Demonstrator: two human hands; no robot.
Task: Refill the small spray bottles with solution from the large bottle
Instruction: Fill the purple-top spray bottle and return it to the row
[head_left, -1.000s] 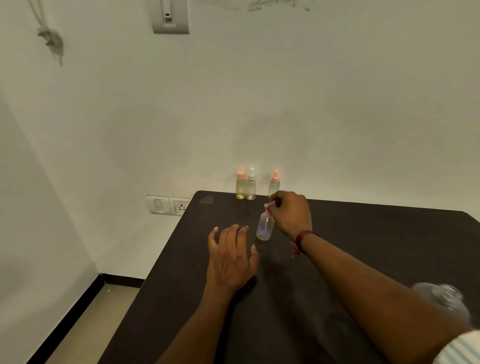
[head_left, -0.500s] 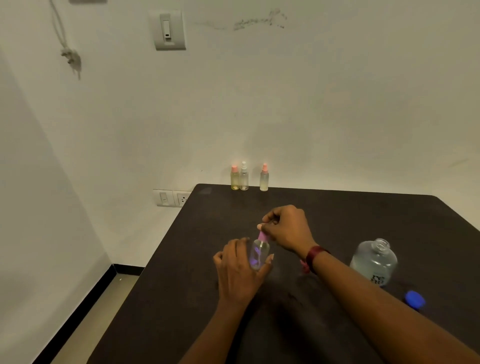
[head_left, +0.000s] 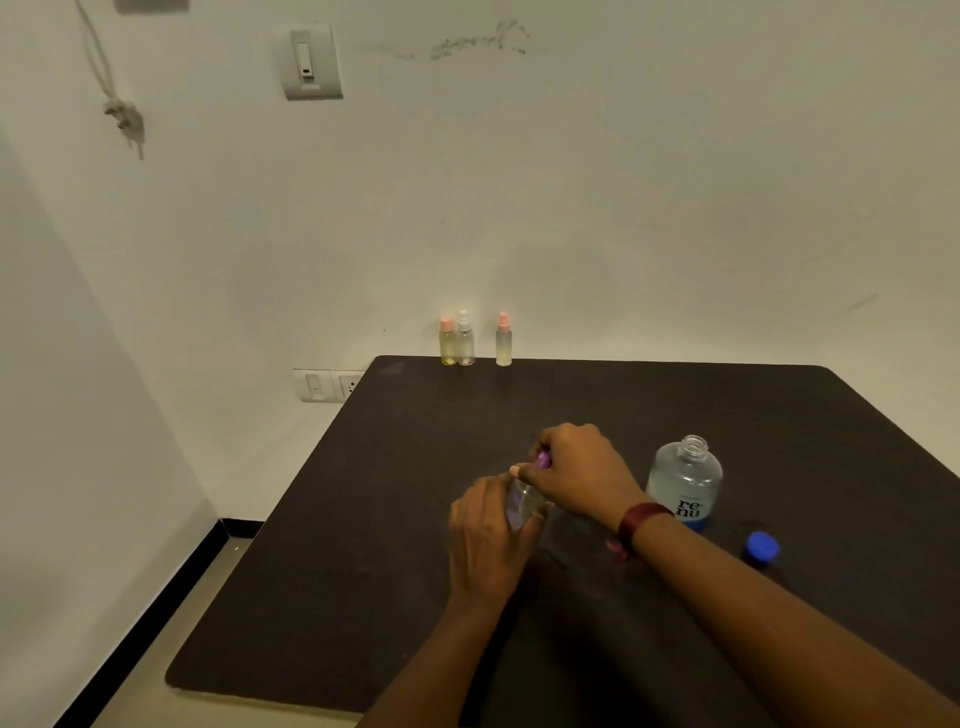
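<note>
— Hands first: where do they sit?

— Low in the middle of the frame, close together over the dark counter (head_left: 395, 545). The left hand (head_left: 485, 543) curls its fingers round the clear body of a small spray bottle (head_left: 521, 505). The right hand (head_left: 579, 470) reaches over the top and pinches the purple spray head (head_left: 544, 459) between thumb and bent fingers.

— Does that bottle stand on the counter?

— Cannot tell; the left hand hides its base. It looks roughly upright.

— And the large bottle?

— The large bottle (head_left: 685, 480) stands upright just right of the right hand, its neck open, with clear liquid inside and "re-nu" printed on it. A blue cap (head_left: 761, 546) lies on the counter to its lower right, apart from it.

— Other small ones?

— Three stand above centre, at the counter's far edge against the wall: a pink-topped bottle (head_left: 448, 344) and a white-topped bottle (head_left: 465, 342) side by side, and a second pink-topped bottle (head_left: 503, 342) a little to their right.

— Anything else?

— A dark red wristband (head_left: 636, 522) on the right wrist, a wall switch (head_left: 310, 61) at upper left, and sockets (head_left: 327, 385) beside the counter's far left corner.
</note>
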